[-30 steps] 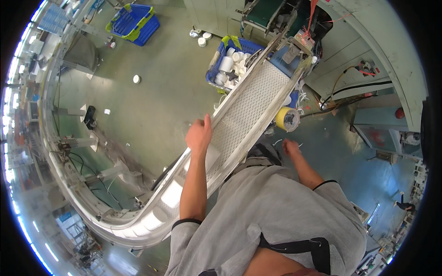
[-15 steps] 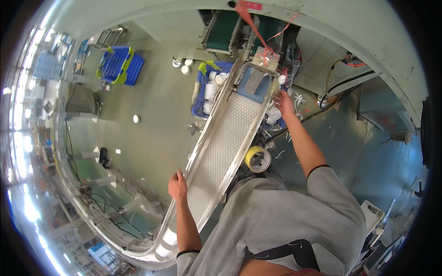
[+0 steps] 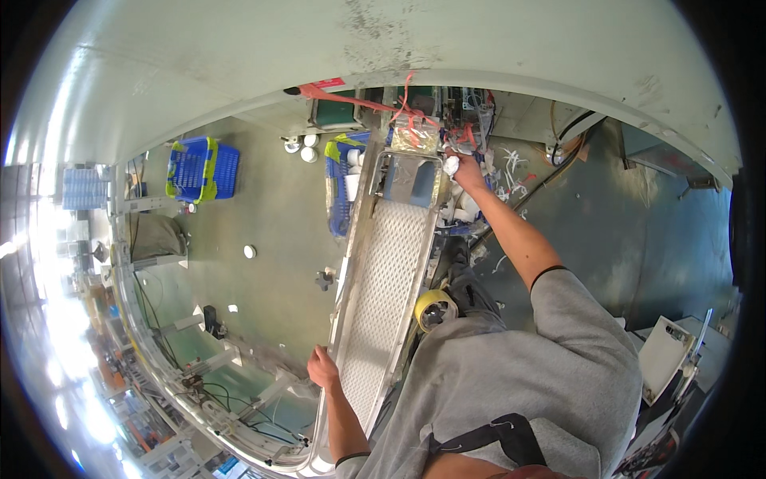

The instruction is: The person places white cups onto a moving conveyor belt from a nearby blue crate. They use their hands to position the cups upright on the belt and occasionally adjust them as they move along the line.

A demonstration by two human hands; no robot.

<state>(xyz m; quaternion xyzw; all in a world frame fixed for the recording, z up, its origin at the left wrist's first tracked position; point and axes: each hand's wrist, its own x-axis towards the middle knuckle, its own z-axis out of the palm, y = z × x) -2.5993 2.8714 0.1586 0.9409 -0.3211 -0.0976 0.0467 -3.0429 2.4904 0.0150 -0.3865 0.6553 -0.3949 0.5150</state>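
head cam | fisheye, steeply downward | conveyor (image 3: 388, 279) near | rim perhaps warped

A grey-green concrete floor (image 3: 279, 215) lies under a pale curved wall (image 3: 399, 40), with bright glare at the left.

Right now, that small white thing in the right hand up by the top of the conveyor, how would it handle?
The white object looks light, since the right hand pinches it at full reach. Its rounded shape may roll if set on the conveyor belt. Stiffness I cannot tell.
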